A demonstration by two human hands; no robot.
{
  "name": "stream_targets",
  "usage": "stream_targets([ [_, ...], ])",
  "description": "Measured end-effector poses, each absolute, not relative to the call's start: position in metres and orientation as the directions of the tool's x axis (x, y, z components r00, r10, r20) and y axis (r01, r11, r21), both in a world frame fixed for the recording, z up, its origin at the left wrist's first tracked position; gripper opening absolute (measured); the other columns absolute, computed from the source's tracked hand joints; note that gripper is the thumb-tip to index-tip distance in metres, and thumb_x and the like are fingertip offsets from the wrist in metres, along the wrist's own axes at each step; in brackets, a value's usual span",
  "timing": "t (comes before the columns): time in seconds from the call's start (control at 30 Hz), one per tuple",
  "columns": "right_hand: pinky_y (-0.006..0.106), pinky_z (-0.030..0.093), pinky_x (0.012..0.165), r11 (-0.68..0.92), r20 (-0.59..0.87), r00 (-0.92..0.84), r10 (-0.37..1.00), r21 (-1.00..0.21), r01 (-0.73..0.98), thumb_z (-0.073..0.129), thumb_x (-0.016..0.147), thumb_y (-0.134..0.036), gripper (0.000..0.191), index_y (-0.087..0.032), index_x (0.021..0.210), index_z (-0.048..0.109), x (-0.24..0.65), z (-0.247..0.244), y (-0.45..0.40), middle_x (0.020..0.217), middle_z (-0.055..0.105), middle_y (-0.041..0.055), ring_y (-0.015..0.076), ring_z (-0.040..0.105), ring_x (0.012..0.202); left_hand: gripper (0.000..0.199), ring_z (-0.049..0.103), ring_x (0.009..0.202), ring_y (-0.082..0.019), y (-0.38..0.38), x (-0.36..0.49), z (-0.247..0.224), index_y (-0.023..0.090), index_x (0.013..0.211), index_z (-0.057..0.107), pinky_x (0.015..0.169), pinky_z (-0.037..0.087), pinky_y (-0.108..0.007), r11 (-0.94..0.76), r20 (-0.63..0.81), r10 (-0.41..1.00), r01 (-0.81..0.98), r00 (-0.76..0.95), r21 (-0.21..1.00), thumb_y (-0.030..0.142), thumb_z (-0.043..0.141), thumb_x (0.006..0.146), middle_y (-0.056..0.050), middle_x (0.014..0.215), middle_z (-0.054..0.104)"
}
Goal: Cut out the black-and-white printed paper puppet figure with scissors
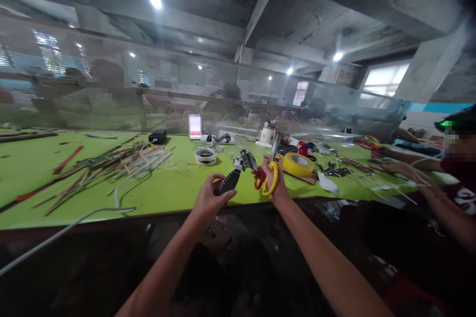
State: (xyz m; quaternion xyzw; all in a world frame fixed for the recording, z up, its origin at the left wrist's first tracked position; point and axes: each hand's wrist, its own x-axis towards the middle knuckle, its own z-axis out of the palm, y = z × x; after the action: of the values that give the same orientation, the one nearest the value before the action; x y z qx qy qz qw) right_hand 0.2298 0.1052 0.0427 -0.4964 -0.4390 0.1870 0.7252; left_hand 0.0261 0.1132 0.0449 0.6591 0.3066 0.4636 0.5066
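In the head view, our left fingers and thumb pinch a black-handled piece [229,182] over the green table [174,195]; its far end is too blurred to name. Our right hand [281,189] grips scissors [275,172], blades up, beside yellow tape [293,164]. A loose pinch could drop the piece; a careless wrist turn could nick us.

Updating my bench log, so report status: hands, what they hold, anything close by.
Left hand: holding black-handled piece. Right hand: holding scissors, red and yellow handles. Close by: yellow tape roll beside the right hand.
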Motion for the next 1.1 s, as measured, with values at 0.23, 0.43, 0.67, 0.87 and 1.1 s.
stream_targets([
  [0.23, 0.023, 0.051, 0.054, 0.495, 0.402, 0.525, 0.75, -0.868, -0.041, 0.074, 0.072, -0.037, 0.039, -0.021, 0.105, 0.062, 0.177, 0.066, 0.054, 0.069, 0.055, -0.0056, 0.0107, 0.057, 0.056, 0.047, 0.063, 0.075, -0.018, 0.063, 0.015, 0.026, 0.023, 0.093, 0.048, 0.066, 0.047, -0.025, -0.224, 0.263, 0.897, -0.149, 0.354, 0.963, 0.037, 0.082, 0.064, 0.0, 0.087, 0.068],
  [0.43, 0.02, 0.044, 0.049, 0.504, 0.447, 0.528, 0.722, -0.863, 0.041, 0.077, 0.063, -0.022, 0.041, -0.023, 0.103, 0.065, 0.168, 0.081, 0.03, 0.072, 0.049, -0.0066, 0.0074, 0.047, 0.054, 0.034, 0.062, 0.075, -0.017, 0.033, -0.005, 0.03, 0.019, 0.087, 0.064, 0.065, 0.046, -0.024, 0.153, 0.071, 0.833, -0.352, 0.549, 0.924, 0.052, 0.058, 0.087, -0.004, 0.083, 0.068],
  [0.67, 0.021, 0.039, 0.044, 0.479, 0.519, 0.478, 0.709, -0.851, 0.214, 0.072, 0.066, -0.025, 0.043, -0.025, 0.108, 0.062, 0.161, 0.085, 0.008, 0.063, 0.045, -0.0066, 0.01, 0.039, 0.051, 0.046, 0.067, 0.069, -0.022, 0.022, -0.01, 0.037, 0.016, 0.09, 0.07, 0.057, 0.049, -0.029, 0.396, 0.034, 0.663, -0.389, 0.747, 0.832, 0.054, 0.044, 0.093, -0.008, 0.076, 0.072],
  [0.87, 0.021, 0.041, 0.043, 0.461, 0.482, 0.446, 0.754, -0.872, 0.163, 0.073, 0.069, -0.025, 0.045, -0.027, 0.112, 0.06, 0.163, 0.074, -0.002, 0.071, 0.049, -0.0059, 0.0082, 0.042, 0.05, 0.043, 0.069, 0.065, -0.021, 0.016, -0.005, 0.04, 0.018, 0.095, 0.071, 0.058, 0.053, -0.031, 0.37, 0.017, 0.671, -0.355, 0.741, 0.859, 0.053, 0.045, 0.093, -0.006, 0.076, 0.073],
  [1.1, 0.021, 0.042, 0.042, 0.459, 0.503, 0.462, 0.73, -0.862, 0.213, 0.074, 0.072, -0.025, 0.047, -0.026, 0.116, 0.059, 0.176, 0.069, 0.004, 0.072, 0.047, -0.0063, 0.0075, 0.044, 0.049, 0.016, 0.071, 0.063, -0.022, 0.007, -0.011, 0.032, 0.017, 0.099, 0.069, 0.048, 0.052, -0.025, 0.418, -0.014, 0.559, -0.267, 0.829, 0.868, 0.026, 0.063, 0.087, -0.006, 0.076, 0.073],
])
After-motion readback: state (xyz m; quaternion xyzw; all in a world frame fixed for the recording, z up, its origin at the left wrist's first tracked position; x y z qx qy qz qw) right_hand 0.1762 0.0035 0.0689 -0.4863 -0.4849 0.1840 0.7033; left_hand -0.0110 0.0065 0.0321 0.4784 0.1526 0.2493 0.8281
